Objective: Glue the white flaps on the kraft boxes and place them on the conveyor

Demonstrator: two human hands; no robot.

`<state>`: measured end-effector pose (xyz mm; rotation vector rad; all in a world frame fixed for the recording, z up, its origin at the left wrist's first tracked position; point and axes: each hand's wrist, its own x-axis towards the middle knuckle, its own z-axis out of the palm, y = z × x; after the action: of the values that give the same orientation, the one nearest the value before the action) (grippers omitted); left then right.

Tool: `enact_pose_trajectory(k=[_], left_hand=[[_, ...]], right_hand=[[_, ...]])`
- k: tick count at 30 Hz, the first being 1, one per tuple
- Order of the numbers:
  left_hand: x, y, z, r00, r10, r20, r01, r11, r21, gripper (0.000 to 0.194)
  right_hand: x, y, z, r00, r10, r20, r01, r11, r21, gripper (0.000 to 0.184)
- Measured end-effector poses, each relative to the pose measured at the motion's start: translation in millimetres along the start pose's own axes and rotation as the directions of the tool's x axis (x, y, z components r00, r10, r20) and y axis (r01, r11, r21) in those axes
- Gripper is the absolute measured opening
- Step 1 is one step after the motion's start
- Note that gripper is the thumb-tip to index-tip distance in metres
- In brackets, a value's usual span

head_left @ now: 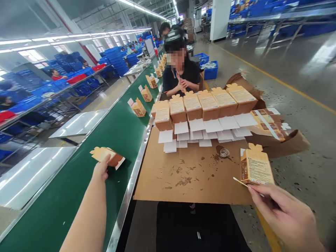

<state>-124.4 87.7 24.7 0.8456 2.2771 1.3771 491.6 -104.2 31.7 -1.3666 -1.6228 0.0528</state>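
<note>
Over the green conveyor belt [115,133], my left hand [102,168] is closed on a small tan and brown carton [114,158], which lies tilted with its scalloped flap pointing left. My right hand [282,206] pinches a cotton swab [240,182] between thumb and fingers, its white tip pointing left. Just beyond the swab, at the right edge of the cardboard sheet [168,189], another carton [257,166] stands with its printed panel showing. A small clear round dish [224,152] sits on the cardboard amid dark wet spots.
Several cartons [193,106] stand in a row at the back of the cardboard, white flaps [190,134] hanging toward me. More cartons [138,107] line the belt farther off. Across the table sits a co-worker [181,77] with hands together. A metal rail [133,175] edges the belt.
</note>
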Motion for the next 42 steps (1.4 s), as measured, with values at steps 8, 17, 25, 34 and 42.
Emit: enact_pose_trajectory(k=[8,17,25,34,42], left_hand=[[-80.7,13.7,-3.7,0.964,0.234,0.126,-0.185,0.931,-0.316,0.096],[-197.7,-21.9,62.0,0.875,0.113,0.471,0.08,0.925,-0.371,0.11],[-221.2,-20.4,92.9,0.87,0.12,0.478,0.014,0.964,-0.266,0.093],[-228.4,-17.3,94.4,0.858,0.175,0.482,-0.063,0.969,-0.24,0.085],[-237.8,-23.6,85.9,0.856,0.196,0.478,-0.179,0.98,-0.082,0.088]], right_hand=[[117.5,46.8,26.4,0.829,0.164,0.534,0.088,0.906,-0.415,0.035],[137.3,57.1,68.4,0.677,0.182,0.713,0.209,0.881,-0.424,0.033],[78.7,16.0,62.1,0.857,0.018,0.516,0.089,0.979,-0.184,0.032],[-19.3,-64.0,205.6,0.907,-0.09,0.412,0.015,0.983,0.181,0.036],[-13.2,-42.0,169.7,0.944,-0.003,0.331,-0.054,0.985,0.161,0.036]])
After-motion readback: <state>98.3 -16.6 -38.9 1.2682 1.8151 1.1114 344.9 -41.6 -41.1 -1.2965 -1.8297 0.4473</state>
